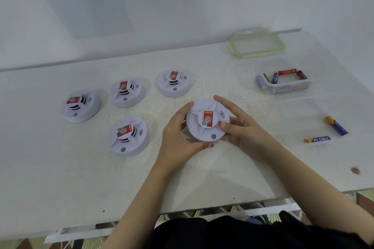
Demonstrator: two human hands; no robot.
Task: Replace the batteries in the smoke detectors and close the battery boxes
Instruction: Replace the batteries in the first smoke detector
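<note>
A white round smoke detector [199,131] with a red label sits face up between both hands, just above the white table [60,178]. My left hand [178,137] grips its left rim, thumb under the near edge. My right hand [240,125] grips its right rim, thumb lying on top. Several more white smoke detectors stand on the table: one at the far left [81,106], one beside it [128,92], one further back [174,83] and one nearer me [128,136]. Two blue and gold batteries lie loose at the right, one [316,139] near, another [336,125] behind it.
A clear plastic box [291,86] with several red and blue batteries stands at the back right. One blue battery [260,82] leans outside its left wall. Its green-rimmed lid [257,45] lies behind it by the wall. The table's front edge runs just before my body.
</note>
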